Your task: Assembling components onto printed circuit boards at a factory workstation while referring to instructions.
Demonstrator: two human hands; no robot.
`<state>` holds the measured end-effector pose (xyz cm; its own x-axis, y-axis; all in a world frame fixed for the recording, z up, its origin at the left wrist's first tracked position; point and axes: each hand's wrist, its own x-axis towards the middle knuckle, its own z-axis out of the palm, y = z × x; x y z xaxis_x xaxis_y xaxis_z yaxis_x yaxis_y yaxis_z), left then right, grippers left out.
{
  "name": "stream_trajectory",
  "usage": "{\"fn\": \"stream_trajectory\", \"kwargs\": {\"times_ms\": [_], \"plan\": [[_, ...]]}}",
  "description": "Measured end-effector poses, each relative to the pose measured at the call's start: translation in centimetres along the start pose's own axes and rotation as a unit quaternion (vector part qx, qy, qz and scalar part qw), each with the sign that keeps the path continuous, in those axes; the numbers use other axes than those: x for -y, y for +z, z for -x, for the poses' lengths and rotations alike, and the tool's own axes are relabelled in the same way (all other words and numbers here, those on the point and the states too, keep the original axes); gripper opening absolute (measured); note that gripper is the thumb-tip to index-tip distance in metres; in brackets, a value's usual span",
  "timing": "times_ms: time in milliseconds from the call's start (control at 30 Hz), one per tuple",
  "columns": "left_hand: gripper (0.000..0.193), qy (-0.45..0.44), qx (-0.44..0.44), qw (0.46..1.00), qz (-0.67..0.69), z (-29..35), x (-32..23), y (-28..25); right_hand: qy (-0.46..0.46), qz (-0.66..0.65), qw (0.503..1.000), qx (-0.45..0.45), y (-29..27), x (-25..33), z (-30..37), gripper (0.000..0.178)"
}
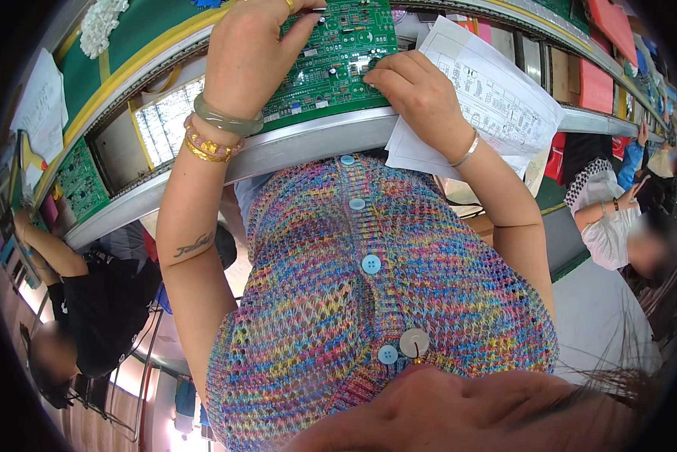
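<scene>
A green circuit board (297, 108), set with small black, white and blue parts, lies in front of me at the top of the view. My left hand (252, 49) reaches over its left side. Thumb and fingers come together near the top edge, by a small dark part; what they pinch is too small to make out. On the board's right side, my right hand (421, 89) has its fingertips pressed together just at the surface, next to a small round dark component. Whatever sits between those fingertips is hidden.
Printed paper sheets (496, 102) lie under and beside my right forearm. A metal rail (331, 132) runs along the near edge. Leftward are another green board (82, 181) and a pile of white parts (101, 26). People work to the left and right.
</scene>
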<state>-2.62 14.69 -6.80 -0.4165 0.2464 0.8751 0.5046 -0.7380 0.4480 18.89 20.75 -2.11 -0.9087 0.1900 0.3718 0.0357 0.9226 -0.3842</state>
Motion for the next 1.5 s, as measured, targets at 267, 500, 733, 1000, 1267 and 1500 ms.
{"fn": "stream_trajectory", "kwargs": {"times_ms": [267,500,733,1000,1267,1500], "plan": [[0.011,-0.311,0.344,0.84,-0.28,-4.5,-8.2,1.1,0.026,0.024,0.999,-0.009,0.2,0.1,0.1,0.019],[0.007,-0.243,0.425,0.823,-0.289,-3.5,-9.2,1.8,0.086,-0.03,0.99,-0.104,-2.3,0.3,-0.4,0.015],[0.01,-0.243,0.459,0.796,-0.31,-3.1,-9.3,2.6,0.127,-0.04,0.986,-0.103,-3.1,-0.5,1.0,0.013],[0.009,-0.229,0.472,0.784,-0.331,-3.1,-9.6,2.9,0.134,-0.029,0.985,-0.105,-3.3,-0.8,1.7,0.012],[0.009,-0.214,0.484,0.778,-0.34,-3.2,-9.7,3.2,0.146,-0.023,0.983,-0.111,-3.6,-1.9,1.8,0.011],[0.011,-0.205,0.482,0.783,-0.335,-2.9,-9.9,3.4,0.176,-0.01,0.976,-0.125,-5.0,-2.5,1.6,0.01]]}}
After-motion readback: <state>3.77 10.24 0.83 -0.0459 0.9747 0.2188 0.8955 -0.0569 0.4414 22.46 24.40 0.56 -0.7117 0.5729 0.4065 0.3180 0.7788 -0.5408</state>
